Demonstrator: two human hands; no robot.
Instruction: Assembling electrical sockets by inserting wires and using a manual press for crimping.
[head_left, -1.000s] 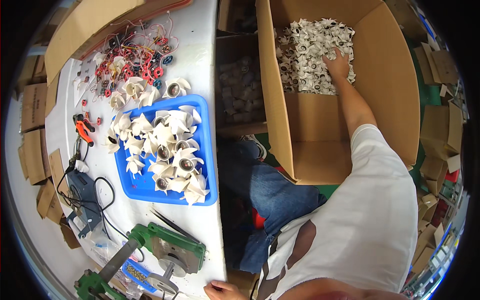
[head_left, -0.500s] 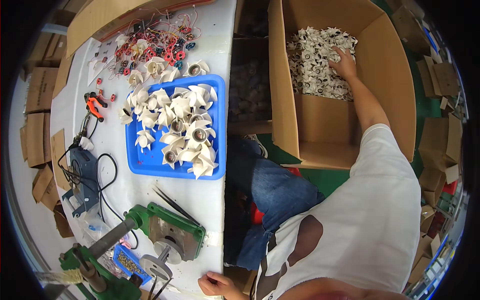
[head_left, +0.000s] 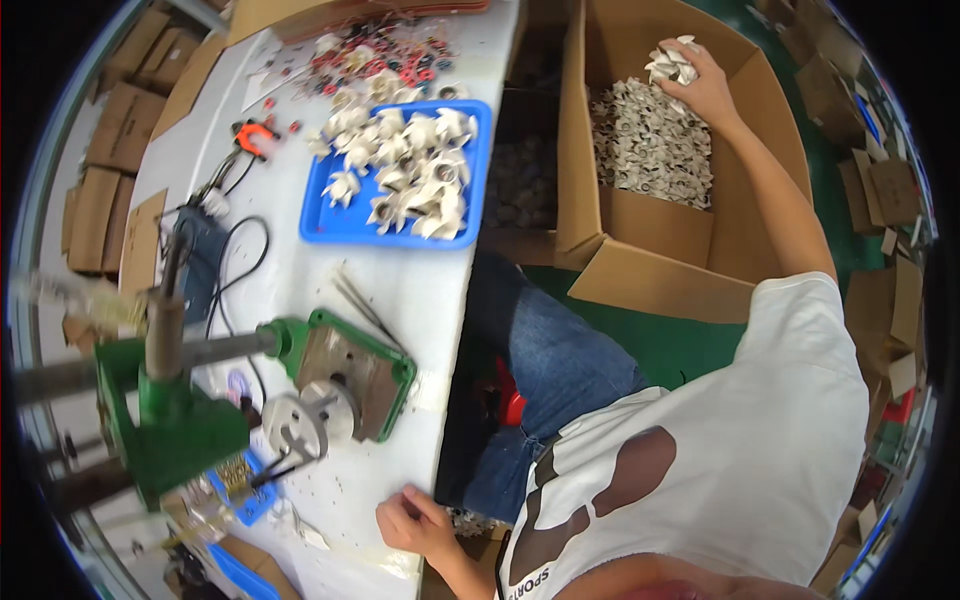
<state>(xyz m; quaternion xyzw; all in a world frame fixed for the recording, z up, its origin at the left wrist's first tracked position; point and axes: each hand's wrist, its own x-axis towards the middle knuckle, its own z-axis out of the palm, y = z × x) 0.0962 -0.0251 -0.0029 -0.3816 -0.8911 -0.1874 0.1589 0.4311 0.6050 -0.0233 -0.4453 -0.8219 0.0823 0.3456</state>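
Impellers (head_left: 668,68) — now lifted off the heap (head_left: 655,145) — pinched in right hand (head_left: 706,90), left hand (head_left: 415,522) loosely fisted.

White impellers (head_left: 671,62) (a handful) above carton (head_left: 655,230)

Head-worn fisheye view, close above, facing down toward hands (head_left: 708,92)

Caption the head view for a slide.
Right hand holds one or more white impellers over an open cardboard box holding more; left hand rests at the table edge.
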